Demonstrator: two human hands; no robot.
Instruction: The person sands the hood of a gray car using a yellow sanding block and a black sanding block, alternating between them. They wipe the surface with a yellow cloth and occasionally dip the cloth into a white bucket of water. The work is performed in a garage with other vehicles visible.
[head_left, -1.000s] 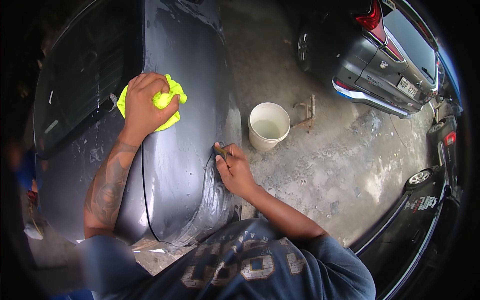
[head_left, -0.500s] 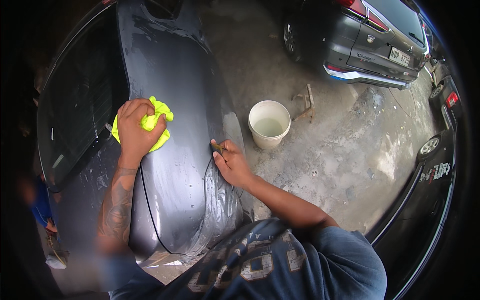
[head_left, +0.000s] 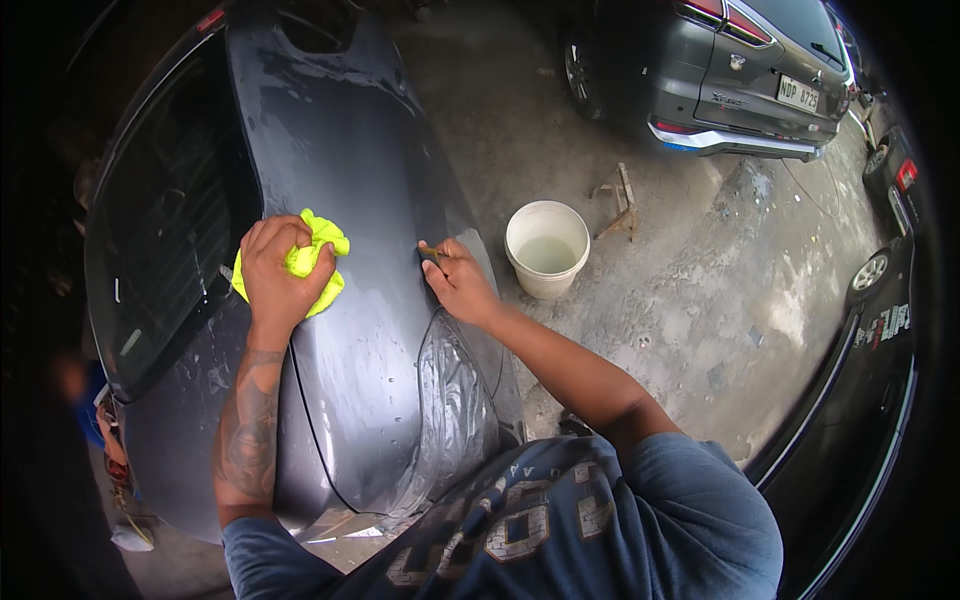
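Note:
A grey car's rear side panel (head_left: 335, 140) curves beneath both hands, wet with streaks and drops. My left hand (head_left: 276, 275) is closed on a bunched neon-yellow cloth (head_left: 325, 234), which rests on the panel beside the dark rear window (head_left: 180, 220). Farther right, my right hand (head_left: 462, 284) pinches a small dark flat pad (head_left: 429, 256) against the side of the panel. Fingers cover most of the pad, so its exact kind is unclear. Just nearer than that hand, clear plastic film (head_left: 452, 392) covers part of the car.
On the concrete floor to the right stands a white bucket (head_left: 547, 286) with cloudy water in it. Behind it is a small stand (head_left: 624, 208). Another grey car (head_left: 690, 95) is parked at the far right, and a black one (head_left: 840, 440) along the right edge.
My right hand has slid the pad farther away along the panel's side. The left hand and cloth stay at nearly the same place on the car; the whole view has shifted slightly.

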